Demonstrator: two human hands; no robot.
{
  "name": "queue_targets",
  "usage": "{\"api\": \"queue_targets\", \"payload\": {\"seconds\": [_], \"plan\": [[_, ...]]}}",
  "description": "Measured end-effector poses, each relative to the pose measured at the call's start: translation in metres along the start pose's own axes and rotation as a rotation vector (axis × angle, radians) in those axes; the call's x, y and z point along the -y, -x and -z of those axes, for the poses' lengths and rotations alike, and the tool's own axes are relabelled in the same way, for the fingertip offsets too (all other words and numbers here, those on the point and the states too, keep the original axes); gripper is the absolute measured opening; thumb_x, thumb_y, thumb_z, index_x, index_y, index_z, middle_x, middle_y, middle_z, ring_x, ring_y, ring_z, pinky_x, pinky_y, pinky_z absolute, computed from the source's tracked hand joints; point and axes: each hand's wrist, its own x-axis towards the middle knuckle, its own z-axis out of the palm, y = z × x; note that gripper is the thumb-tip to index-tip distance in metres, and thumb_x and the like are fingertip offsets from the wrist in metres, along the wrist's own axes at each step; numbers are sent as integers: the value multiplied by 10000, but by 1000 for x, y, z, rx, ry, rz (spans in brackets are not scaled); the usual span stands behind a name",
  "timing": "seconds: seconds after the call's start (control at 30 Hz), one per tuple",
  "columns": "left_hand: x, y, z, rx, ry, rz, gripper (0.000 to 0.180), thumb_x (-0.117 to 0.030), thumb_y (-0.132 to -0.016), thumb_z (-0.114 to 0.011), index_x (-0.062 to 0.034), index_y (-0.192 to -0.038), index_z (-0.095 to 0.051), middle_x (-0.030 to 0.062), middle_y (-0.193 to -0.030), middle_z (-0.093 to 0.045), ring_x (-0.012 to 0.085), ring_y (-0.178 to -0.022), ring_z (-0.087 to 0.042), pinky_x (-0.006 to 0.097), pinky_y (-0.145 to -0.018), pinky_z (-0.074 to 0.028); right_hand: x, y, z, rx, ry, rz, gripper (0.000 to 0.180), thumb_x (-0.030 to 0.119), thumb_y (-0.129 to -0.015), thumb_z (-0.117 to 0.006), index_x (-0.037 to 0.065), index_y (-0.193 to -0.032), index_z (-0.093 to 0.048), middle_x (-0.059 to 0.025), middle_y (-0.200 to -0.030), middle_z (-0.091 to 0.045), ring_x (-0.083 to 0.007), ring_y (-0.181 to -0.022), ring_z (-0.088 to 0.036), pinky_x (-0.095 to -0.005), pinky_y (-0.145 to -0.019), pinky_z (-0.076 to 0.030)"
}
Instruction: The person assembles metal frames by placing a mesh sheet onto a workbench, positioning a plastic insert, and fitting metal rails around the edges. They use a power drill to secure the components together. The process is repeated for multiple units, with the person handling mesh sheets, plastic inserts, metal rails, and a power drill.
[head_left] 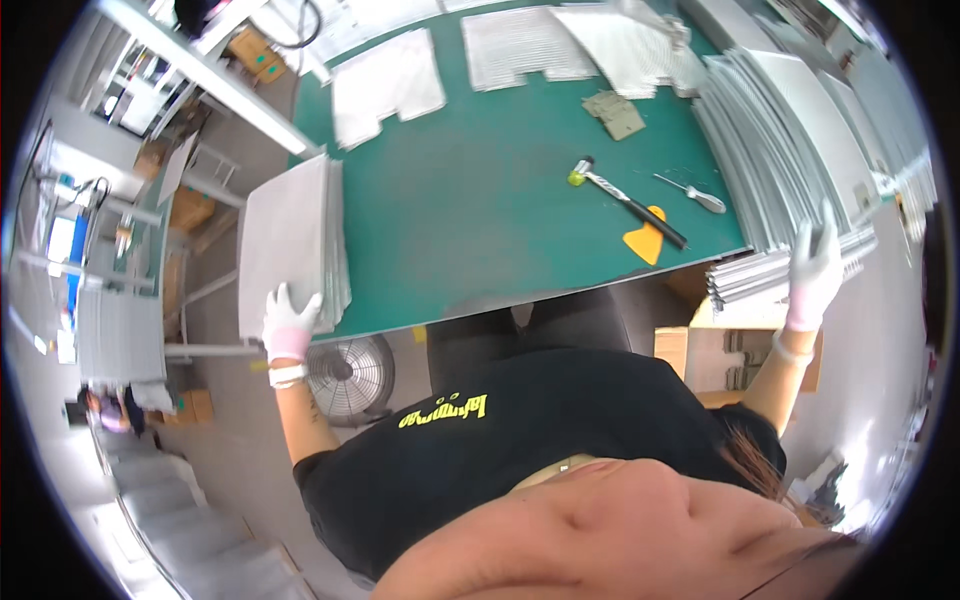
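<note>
At nine o'clock the gloved left hand (289, 322) is gripping the near corner of a grey sheet stack (290, 240) on the green table (470, 200), a mallet (625, 200) is lying toward one o'clock, and at three o'clock the gloved right hand (815, 272) is grasping the fanned panel stack (790, 150).

A workshop or small factory assembly station. A desk (480, 200) topped with a green work mat carries stacks of grey sheet panels (290, 240), with more panels (790, 130) piled at the right. A mallet (625, 200), a screwdriver (692, 192) and a yellow scraper (645, 240) lie on the mat. Cardboard boxes (255, 55), metal racks and a floor fan (350, 375) stand around on the bare concrete floor.
</note>
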Motion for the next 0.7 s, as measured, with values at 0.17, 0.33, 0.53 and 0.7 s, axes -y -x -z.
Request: {"api": "queue_targets", "payload": {"seconds": [0.17,0.33,0.53,0.7], "plan": [[-18,9,17,67,-48,134,953,-676,-804,-651,-18,-1464,-454,261,-1472,-467,420,-1313,-504,462,-1099,-416,73,65,-42,196,-324,291,376,100,-917,-668,32,-1286,-654,-108,-790,-666,-251,-653,-629,-367,-646,-512],[-2,0,63,23,21,138,971,-697,-806,-648,5,-1452,-466,249,-1394,-560,376,-1280,-556,443,-1090,-427,103,106,-77,459,-570,426,377,38,-903,-666,-15,-1275,-645,-107,-782,-654,-176,-623,-592,-292,-626,-494],[31,-7,85,139,63,34,799,-612,-863,-652,-2,-1370,-566,234,-1319,-625,369,-1226,-600,378,-1030,-473,117,98,-84,446,-629,457,334,49,-887,-662,-3,-1217,-669,-114,-779,-667,-240,-658,-633,-339,-651,-511],[22,-2,131,-246,253,49,621,-499,-919,-659,8,-1276,-633,223,-1217,-676,318,-1175,-634,353,-1001,-471,126,92,-86,480,-653,489,327,32,-880,-656,-17,-1203,-669,-116,-790,-667,-249,-687,-636,-345,-672,-513]]}}
